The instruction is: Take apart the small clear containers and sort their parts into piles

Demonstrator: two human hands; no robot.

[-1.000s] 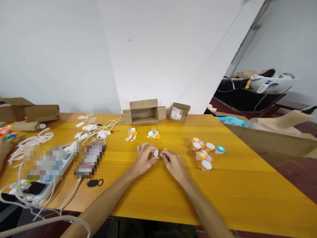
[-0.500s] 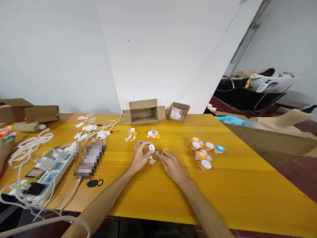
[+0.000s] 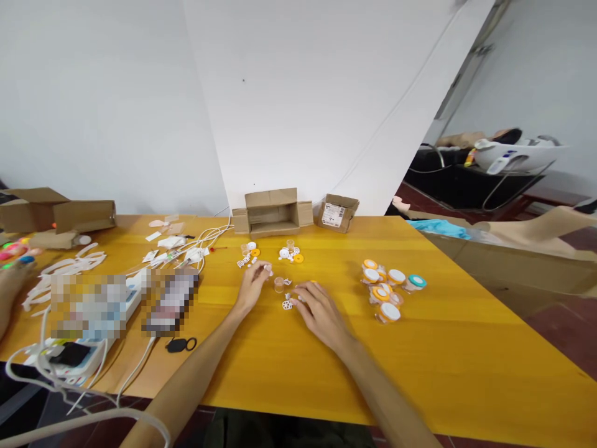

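Observation:
My left hand (image 3: 252, 287) is closed with a small white round part (image 3: 267, 267) at its fingertips. A clear plastic cup (image 3: 278, 285) stands on the table just right of it, apart from the fingers. My right hand (image 3: 323, 312) is curled over the table, thumb and fingers close together around a small white part (image 3: 301, 298), mostly hidden. Beside its thumb lies a white spoked wheel (image 3: 287, 305). Another white spoked piece (image 3: 288, 282) lies by the cup. An orange disc (image 3: 314, 283) shows barely behind the right hand's knuckles.
Two groups of similar parts (image 3: 249, 254) (image 3: 291, 252) lie farther back. Several lidded jars (image 3: 388, 311) cluster right. An open cardboard box (image 3: 273, 219) and a smaller box (image 3: 338, 213) stand by the wall. Cables, a power strip (image 3: 135, 283) and phone (image 3: 172, 298) lie left, near another person's hand (image 3: 16, 277).
My left hand has moved left with the white round part, off the clear cup, which now stands uncovered. My right hand has shifted slightly left and down.

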